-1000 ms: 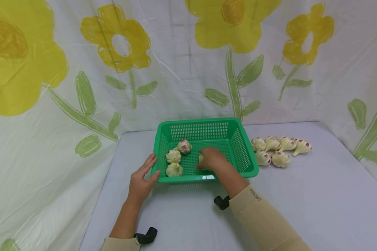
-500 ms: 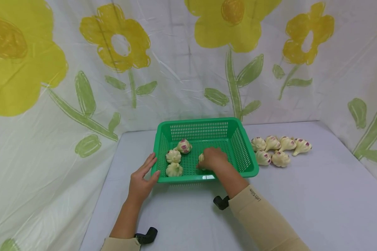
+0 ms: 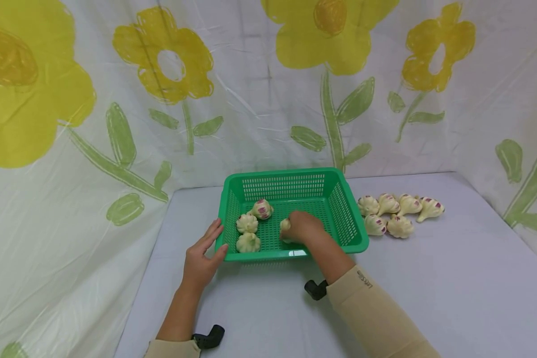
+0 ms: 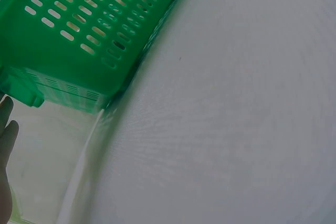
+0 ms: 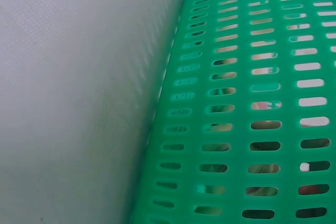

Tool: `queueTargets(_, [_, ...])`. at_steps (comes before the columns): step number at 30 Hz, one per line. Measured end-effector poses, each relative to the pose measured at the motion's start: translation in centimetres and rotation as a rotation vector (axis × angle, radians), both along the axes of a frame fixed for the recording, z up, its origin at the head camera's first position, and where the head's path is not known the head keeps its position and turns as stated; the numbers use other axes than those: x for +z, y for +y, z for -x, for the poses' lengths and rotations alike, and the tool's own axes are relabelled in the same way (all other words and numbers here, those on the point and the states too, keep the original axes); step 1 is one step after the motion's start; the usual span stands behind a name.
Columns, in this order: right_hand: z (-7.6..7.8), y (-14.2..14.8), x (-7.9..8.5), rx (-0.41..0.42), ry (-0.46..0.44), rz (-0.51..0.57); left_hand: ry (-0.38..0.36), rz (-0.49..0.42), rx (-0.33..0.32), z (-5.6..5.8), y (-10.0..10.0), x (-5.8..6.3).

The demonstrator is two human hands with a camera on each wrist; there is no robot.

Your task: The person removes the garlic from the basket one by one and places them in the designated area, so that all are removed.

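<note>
A green plastic basket point(image 3: 291, 254) with slotted walls stands on the table. Inside, along its left side, lie three garlic bulbs: a purple-striped one point(image 3: 262, 209) at the back, a pale one point(image 3: 247, 223) in the middle and another pale one point(image 3: 248, 242) in front. My right hand point(image 3: 305, 226) reaches over the front rim and grips a further garlic bulb point(image 3: 285, 225) low in the basket, mostly covered by the fingers. With fingers extended, my left hand point(image 3: 202, 257) rests against the basket's left rim. In the right wrist view the slotted wall hides the hand.
Several purple-marked garlic bulbs point(image 3: 400, 226) lie in two rows on the white tabletop point(image 3: 452, 278), just right of the basket. Behind the table hangs a white curtain point(image 3: 250, 124) printed with yellow flowers. Black wrist devices point(image 3: 209, 337) sit on both wrists.
My right hand's fingers have curled closer round the garlic bulb, which has turned slightly in the grip. The left hand and the basket have stayed in place.
</note>
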State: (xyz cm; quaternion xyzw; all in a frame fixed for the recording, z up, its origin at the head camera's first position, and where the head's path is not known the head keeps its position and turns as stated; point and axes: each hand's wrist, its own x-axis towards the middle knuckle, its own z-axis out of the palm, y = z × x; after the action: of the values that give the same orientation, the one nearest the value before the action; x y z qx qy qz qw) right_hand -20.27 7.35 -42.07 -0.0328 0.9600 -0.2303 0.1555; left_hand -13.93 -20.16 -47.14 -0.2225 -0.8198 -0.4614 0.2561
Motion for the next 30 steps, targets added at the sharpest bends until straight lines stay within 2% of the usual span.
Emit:
queueTargets(4, [0.1,0.1,-0.1,0.020,0.044,0.066,0.016,0.002,0.012,-0.9,0.8,1.9])
queueTargets(11, [0.3,0.2,0.0,0.063,0.080,0.192,0.001,0.001,0.021,0.6,-0.2,-1.1])
queueTargets(14, [0.3,0.3,0.1,0.066,0.082,0.260,-0.004,0.004,0.017,0.9,-0.5,-1.6])
queueTargets(19, [0.3,0.4,0.1,0.068,0.084,0.332,-0.003,0.012,0.020,0.9,-0.6,-1.5])
queueTargets(23, [0.5,0.4,-0.1,0.067,0.084,0.350,0.009,0.009,0.025,0.6,-0.1,-0.9])
queueTargets(30, [0.5,0.4,0.0,0.126,0.095,0.383,0.020,-0.002,0.019,-0.8,0.9,1.7])
